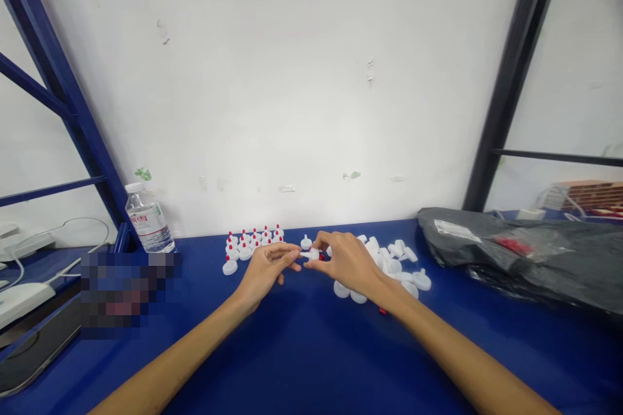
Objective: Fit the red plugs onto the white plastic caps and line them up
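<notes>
My right hand (348, 262) pinches a white nozzle cap (314, 254) between thumb and fingers, its spout pointing left. My left hand (270, 267) is closed in a pinch at the tip of that spout. A speck of red shows at its fingertips, most likely a small red tip cap, largely hidden by the fingers. Just behind the hands, another white nozzle cap (305, 243) stands upright without a red tip. Left of them, several white caps with red tips (245, 251) stand in rows. Loose white caps (389, 259) lie piled beside my right hand, partly behind it.
A water bottle (148, 220) stands at the left by the blue rack post. A dark plastic bag (511, 259) lies on the right of the blue table (302, 356). One red tip (383, 311) lies under my right forearm. The white wall rises behind.
</notes>
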Available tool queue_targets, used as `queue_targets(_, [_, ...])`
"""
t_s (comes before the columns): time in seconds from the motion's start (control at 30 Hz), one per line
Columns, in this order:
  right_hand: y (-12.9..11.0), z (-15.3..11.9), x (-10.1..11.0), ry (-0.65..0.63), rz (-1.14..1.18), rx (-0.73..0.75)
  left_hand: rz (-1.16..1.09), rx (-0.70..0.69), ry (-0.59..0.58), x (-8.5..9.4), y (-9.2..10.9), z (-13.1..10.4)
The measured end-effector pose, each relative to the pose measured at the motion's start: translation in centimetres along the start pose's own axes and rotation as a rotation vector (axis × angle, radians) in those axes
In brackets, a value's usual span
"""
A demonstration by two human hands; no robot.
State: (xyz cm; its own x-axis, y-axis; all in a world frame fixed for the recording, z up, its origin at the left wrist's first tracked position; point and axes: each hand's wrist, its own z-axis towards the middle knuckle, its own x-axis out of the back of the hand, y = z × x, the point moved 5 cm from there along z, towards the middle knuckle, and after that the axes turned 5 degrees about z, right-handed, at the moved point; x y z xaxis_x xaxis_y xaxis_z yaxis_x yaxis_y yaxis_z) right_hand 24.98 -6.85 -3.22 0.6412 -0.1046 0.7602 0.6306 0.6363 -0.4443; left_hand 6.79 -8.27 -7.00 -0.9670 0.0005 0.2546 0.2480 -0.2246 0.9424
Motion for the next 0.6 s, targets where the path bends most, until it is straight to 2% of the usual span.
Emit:
queue_targets(0.13, [0.0,0.0,-0.1,0.003,-0.005,0.004,0.045,-0.040,0.021,-0.1,0.7,-0.1])
queue_targets(0.37, [-0.2,0.0,0.0,0.024,0.052,0.000,0.089,-0.070,0.024,-0.1,0.8,0.0])
queue_targets(0.6, [-0.2,0.0,0.1,0.022,0.316,0.034,0.194,-0.116,0.084,0.1,1.7,-0.6])
